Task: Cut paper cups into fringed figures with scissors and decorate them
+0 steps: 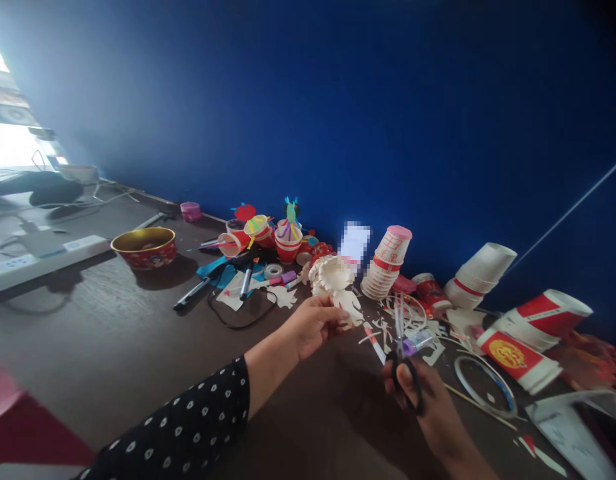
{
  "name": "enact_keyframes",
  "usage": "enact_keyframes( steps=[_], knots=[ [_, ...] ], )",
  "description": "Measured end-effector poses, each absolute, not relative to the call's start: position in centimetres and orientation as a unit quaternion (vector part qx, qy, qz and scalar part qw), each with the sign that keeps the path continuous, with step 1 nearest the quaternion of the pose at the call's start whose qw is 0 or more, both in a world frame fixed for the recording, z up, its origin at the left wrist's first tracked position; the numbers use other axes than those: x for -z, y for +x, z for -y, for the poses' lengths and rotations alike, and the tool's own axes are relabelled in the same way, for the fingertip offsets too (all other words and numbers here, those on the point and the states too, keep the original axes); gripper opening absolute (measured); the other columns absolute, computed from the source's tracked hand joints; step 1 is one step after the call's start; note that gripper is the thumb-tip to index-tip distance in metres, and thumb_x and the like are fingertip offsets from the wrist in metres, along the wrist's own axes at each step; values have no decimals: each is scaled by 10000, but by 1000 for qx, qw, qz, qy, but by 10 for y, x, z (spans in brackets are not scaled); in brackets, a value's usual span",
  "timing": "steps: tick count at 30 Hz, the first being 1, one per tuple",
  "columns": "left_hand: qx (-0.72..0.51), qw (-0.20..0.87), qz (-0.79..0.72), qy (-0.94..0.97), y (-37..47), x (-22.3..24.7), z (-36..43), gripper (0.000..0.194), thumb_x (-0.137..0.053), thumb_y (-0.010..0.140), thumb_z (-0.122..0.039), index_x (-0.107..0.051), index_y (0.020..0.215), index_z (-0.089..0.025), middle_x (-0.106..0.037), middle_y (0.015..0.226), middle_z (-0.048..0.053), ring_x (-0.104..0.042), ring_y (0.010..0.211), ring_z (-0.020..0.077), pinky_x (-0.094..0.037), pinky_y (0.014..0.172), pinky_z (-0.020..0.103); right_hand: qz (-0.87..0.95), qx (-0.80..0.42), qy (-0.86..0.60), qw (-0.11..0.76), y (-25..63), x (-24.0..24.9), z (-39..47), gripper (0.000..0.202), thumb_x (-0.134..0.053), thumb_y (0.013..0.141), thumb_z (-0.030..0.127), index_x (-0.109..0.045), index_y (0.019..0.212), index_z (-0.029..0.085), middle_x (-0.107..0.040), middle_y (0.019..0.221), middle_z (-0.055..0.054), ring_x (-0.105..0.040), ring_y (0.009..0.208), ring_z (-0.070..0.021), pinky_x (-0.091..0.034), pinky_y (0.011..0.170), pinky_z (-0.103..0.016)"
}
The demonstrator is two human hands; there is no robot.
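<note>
Pinched in the fingers of my left hand (313, 325) is a white paper cutout (350, 305) with a lobed, wavy edge. Just behind it lies a frilled white paper piece (335, 272); I cannot tell whether the two touch. My right hand (431, 400) is closed round the black handles of a pair of scissors (399, 325), blades pointing away from me and apart from the cutout. White paper scraps (385, 333) and a marker with a red band (374, 341) lie between my hands. A purple-capped tube (418, 341) is beside the scissors.
Upside-down paper cup stacks (385, 263) line the blue wall, with more cups (521, 360) on the right. A tape roll (485, 387) lies near them. Decorated cups (288, 243), markers (247, 281) and a red-gold bowl (144, 250) stand left. A power strip (88, 250) is farther left.
</note>
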State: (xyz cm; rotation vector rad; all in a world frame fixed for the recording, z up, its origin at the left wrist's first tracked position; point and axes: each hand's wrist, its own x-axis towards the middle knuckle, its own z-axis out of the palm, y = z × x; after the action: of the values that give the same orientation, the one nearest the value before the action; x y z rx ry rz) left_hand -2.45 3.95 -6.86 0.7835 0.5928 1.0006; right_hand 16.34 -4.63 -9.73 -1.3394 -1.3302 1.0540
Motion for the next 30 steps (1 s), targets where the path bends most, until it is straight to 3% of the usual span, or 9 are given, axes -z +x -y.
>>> enact_keyframes(
  steps=[3, 8, 13, 20, 30],
  knots=[
    [-478, 764, -256, 350, -24, 70, -39, 174, -676, 547, -94, -579, 691, -106, -575, 587, 12, -525, 505, 75, -375, 495, 191, 611, -439, -530, 391, 155, 91, 50, 499, -468, 696, 634, -567, 699, 145, -497, 538, -1, -394, 473, -104, -276, 423, -210],
    [-482, 768, -263, 330, -22, 69, -36, 159, -671, 553, -96, -558, 663, -113, -561, 576, 2, -508, 484, 79, -348, 463, 203, 640, -450, -529, 329, 150, 83, 49, 543, -459, 649, 685, -528, 671, 147, -454, 509, 24, -342, 455, -88, -257, 435, -206],
    [-466, 786, -246, 324, -21, 65, -32, 109, -642, 583, -115, -551, 643, -113, -536, 541, -2, -498, 478, 89, -358, 463, 215, 626, -462, -548, 306, 144, 79, 50, 552, -477, 582, 711, -494, 607, 160, -431, 499, 27, -360, 476, -97, -279, 458, -213],
    [-468, 779, -274, 314, -21, 63, -29, 161, -676, 563, -128, -538, 644, -131, -517, 526, -22, -469, 452, 78, -329, 432, 205, 656, -446, -542, 277, 145, 81, 52, 497, -460, 642, 648, -506, 619, 153, -420, 505, 27, -346, 475, -93, -250, 436, -206],
    [-469, 760, -288, 346, -16, 65, -24, 203, -716, 535, -132, -579, 684, -111, -560, 570, -2, -481, 464, 73, -342, 453, 207, 649, -478, -526, 271, 146, 83, 54, 593, -439, 598, 737, -507, 666, 152, -425, 517, 27, -323, 468, -87, -230, 431, -203]
  ],
)
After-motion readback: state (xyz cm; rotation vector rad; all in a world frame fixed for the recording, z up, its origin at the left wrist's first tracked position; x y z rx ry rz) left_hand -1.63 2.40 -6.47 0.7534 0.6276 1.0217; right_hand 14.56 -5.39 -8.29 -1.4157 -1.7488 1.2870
